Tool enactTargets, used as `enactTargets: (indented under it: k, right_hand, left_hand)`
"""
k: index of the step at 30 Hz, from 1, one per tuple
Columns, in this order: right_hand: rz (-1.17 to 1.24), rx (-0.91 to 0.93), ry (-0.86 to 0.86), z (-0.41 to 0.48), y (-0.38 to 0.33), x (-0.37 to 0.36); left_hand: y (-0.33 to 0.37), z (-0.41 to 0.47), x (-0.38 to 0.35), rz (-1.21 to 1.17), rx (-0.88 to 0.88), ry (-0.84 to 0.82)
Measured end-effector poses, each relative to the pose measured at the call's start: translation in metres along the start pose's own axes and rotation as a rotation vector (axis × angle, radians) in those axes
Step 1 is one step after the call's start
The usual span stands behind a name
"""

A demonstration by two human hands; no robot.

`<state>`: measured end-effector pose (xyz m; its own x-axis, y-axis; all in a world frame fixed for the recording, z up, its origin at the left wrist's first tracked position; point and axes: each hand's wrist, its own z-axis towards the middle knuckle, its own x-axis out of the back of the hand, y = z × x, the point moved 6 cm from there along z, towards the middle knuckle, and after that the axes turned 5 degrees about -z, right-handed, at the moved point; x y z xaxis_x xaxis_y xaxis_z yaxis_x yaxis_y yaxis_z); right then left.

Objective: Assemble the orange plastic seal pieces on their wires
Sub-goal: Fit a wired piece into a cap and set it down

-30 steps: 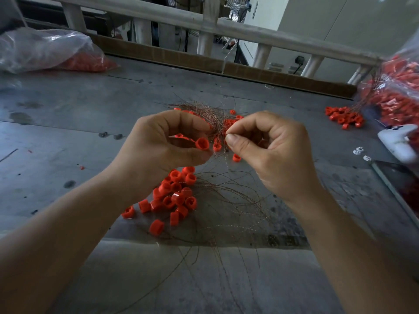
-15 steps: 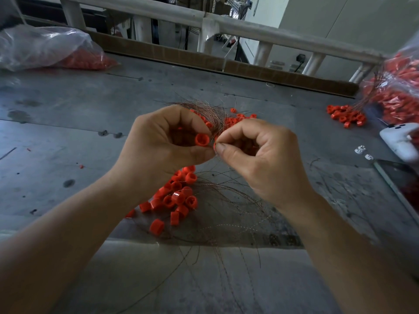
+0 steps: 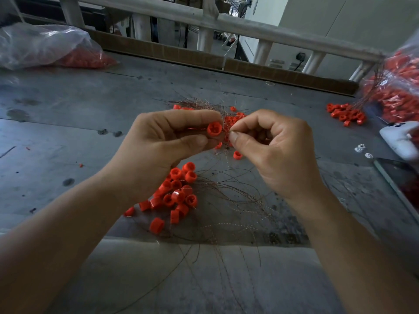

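Observation:
My left hand (image 3: pixel 158 150) pinches a small round orange seal piece (image 3: pixel 214 129) between thumb and forefinger, its open face turned toward me. My right hand (image 3: pixel 274 150) pinches a thin wire (image 3: pixel 226 152) just to the right of that piece, thumb and forefinger tips almost touching it. The wire hangs down from the fingertips. Below my left hand lies a heap of loose orange seal pieces (image 3: pixel 179 193) on the grey table (image 3: pixel 56 137). A tangle of thin wires (image 3: pixel 229 200) spreads beside the heap and toward the near edge.
More orange pieces and wires (image 3: pixel 233 116) lie behind my hands. A small orange pile (image 3: pixel 344 113) sits far right, beside a clear bag of assembled seals (image 3: pixel 399 96). Another clear bag (image 3: pixel 43 46) lies far left. A white device (image 3: pixel 401 138) and a dark phone (image 3: pixel 399 180) rest at right.
My hands have come closer together; the right fingertips with the wire now sit right against the orange piece, which is turned more open-face toward me.

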<state>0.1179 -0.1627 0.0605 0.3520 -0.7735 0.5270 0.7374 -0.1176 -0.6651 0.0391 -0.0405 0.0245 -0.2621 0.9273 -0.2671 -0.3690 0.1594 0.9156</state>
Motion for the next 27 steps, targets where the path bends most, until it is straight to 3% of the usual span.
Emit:
enactTargets:
  k: [27]
  right_hand:
    - [-0.028,0.024,-0.006,-0.0001,-0.0021,0.0015]
  left_hand:
    - [0.0041,-0.0011,-0.0018,-0.057,0.018,-0.003]
